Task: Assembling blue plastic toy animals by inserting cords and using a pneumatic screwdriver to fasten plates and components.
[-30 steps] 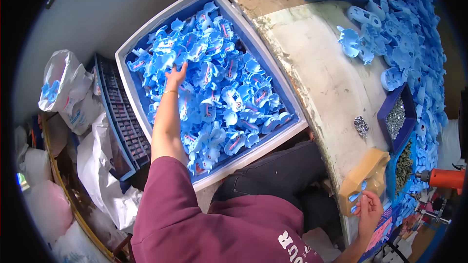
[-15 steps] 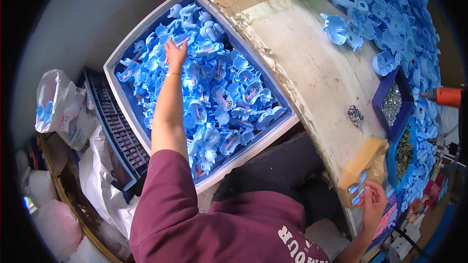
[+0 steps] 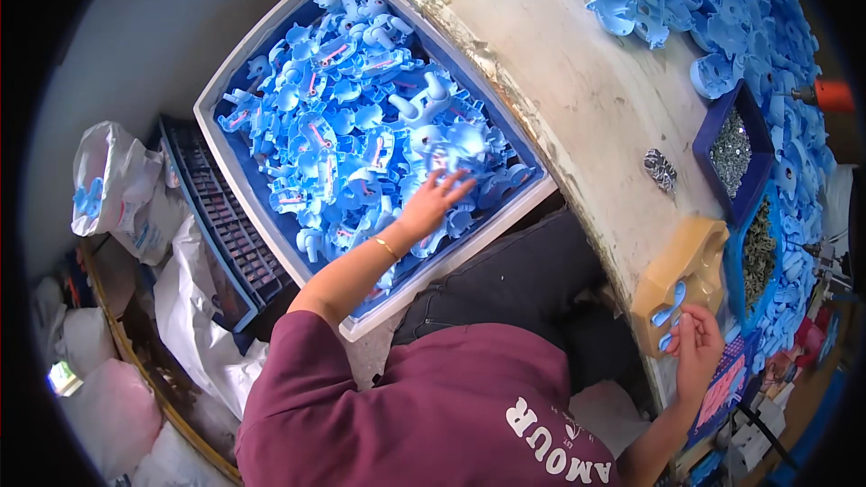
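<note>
While my left fingers (image 3: pixel 436 191) spread loosely over the heaped blue plastic parts (image 3: pixel 368 115), whether touching I cannot tell, my right fingers (image 3: pixel 689 331) pinch small blue pieces (image 3: pixel 667 317); just beyond these sits a tan block (image 3: pixel 693 257), and a white-rimmed tub (image 3: pixel 492 228) surrounds the heap under my left fingers

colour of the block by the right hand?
Yellowish tan: the block by the right hand, best seen in the head view.
</note>
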Available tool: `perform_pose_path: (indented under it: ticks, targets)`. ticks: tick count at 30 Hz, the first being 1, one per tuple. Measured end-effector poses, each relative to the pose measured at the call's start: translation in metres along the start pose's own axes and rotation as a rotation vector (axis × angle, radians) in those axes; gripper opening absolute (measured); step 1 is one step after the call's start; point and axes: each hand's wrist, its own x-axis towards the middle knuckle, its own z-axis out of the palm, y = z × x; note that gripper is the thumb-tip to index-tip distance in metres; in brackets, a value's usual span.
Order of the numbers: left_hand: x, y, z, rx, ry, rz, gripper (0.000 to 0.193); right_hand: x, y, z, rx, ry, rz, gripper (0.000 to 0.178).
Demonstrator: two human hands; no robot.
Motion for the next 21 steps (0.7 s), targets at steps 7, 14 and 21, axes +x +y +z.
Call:
perform_pose_path:
  ticks: [7, 14, 21]
  targets:
    - [0.037, 0.035, -0.019, -0.204, -0.068, 0.274, 0.073, -0.011, 0.018, -0.021, -0.002, 0.05, -0.016, 0.016]
    - [-0.078, -0.112, -0.019, 0.422, -0.168, -0.393, 0.073, -0.023, 0.038, -0.031, 0.054, 0.098, -0.032, 0.016]
    - [-0.031, -0.209, -0.058, -0.16, 0.094, -0.963, 0.093, -0.022, 0.033, -0.026, 0.132, 0.083, -0.05, 0.017]
